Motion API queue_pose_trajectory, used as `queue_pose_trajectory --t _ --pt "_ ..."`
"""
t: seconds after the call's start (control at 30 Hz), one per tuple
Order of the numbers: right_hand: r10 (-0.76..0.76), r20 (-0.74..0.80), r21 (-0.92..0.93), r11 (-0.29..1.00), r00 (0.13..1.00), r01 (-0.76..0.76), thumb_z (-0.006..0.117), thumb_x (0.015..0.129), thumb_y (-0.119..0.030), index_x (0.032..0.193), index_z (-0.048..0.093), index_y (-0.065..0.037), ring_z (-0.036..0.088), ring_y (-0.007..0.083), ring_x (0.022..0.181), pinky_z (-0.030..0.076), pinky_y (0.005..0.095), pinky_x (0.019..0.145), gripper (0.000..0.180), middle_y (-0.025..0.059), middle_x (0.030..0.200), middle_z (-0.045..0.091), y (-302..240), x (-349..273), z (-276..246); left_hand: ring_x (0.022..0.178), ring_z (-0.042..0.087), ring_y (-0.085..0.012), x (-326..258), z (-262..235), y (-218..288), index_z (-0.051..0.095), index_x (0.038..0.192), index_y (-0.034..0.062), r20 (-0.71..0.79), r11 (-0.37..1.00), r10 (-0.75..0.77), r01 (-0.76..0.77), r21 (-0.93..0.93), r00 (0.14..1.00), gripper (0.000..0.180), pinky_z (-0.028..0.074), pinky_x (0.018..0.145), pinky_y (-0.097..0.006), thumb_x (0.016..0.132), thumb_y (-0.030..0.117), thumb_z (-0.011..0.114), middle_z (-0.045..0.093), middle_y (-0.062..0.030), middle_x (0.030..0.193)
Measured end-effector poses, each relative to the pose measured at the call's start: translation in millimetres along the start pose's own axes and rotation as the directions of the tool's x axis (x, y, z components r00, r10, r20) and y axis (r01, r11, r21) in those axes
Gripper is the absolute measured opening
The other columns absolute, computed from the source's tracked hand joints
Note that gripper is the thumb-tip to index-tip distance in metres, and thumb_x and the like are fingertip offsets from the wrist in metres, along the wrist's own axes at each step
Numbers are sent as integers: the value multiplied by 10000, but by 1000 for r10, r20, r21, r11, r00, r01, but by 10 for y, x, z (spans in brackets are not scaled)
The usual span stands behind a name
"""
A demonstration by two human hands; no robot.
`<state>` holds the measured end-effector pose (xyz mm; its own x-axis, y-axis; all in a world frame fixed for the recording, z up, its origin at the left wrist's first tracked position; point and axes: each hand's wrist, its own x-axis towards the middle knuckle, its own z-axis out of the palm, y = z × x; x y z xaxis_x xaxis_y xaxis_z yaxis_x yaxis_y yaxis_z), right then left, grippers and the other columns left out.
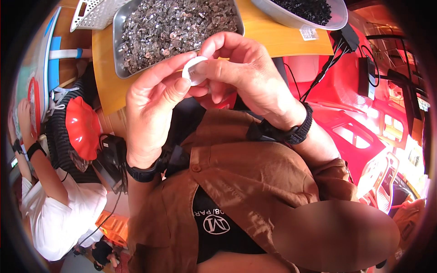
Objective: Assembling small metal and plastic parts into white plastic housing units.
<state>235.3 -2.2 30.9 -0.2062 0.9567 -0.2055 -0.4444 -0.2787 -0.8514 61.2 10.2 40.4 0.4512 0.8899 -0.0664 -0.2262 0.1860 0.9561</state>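
Note:
Above the near edge of the table, both my hands hold a small white plastic ring-shaped part (186, 73). My left hand (150, 107) pinches its left side between thumb and fingers. On the other side my right hand (255, 73) is closed on it, the thumb pressed into its hollow. Fingers cover much of the part, so its full shape is hidden. Just beyond them lies a metal tray (116, 45) heaped with small clear pieces (177, 27), some of them disc-shaped.
The wooden table (107, 86) holds a white perforated basket (93, 13) and a translucent basin (291, 20) of small black parts. At left, a person in a white shirt (68, 218) works near a red wavy-rimmed bowl (82, 123). Black cables (325, 63) and red plastic stools (353, 127) are at right.

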Motion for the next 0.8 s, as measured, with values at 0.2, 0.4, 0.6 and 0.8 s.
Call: queue_pose_trajectory --t 0.2,0.4,0.6,0.8 --pt "62 110 294 951 992 -92 631 816 -50 869 547 -75 571 85 520 428 179 432 102 67 747 641 6 50 -25 943 597 -196 -2 -50 -7 599 1120 -18 53 938 165 -174 300 985 263 531 779 -282 858 11 599 537 -153 1172" --pt "8 53 -111 994 999 -2 676 827 -99 981 542 -39 586 66 651 464 176 492 212 16 824 579 -135 7 -95 976 587 -200 118 -104 -86 552 1171 -19 27 946 145 -147 288 989 309 548 766 -331 895 118 573 537 -123 1170" --pt "-517 -33 -923 345 856 172 673 724 -83 825 679 -55 631 244 689 506 339 610 105 89 790 650 -898 -63 -723 819 614 -193 153 -272 -47 511 1197 -43 -110 997 6 -14 -71 994 376 558 690 -347 936 228 511 603 -139 1016" --pt "-438 -12 -935 -314 899 -165 605 722 -147 876 699 -115 631 300 782 505 405 698 184 95 814 663 -1348 414 -1887 780 605 -193 250 -272 37 483 1216 -44 -107 973 -82 56 -226 991 406 556 648 -331 964 272 442 600 -159 995"
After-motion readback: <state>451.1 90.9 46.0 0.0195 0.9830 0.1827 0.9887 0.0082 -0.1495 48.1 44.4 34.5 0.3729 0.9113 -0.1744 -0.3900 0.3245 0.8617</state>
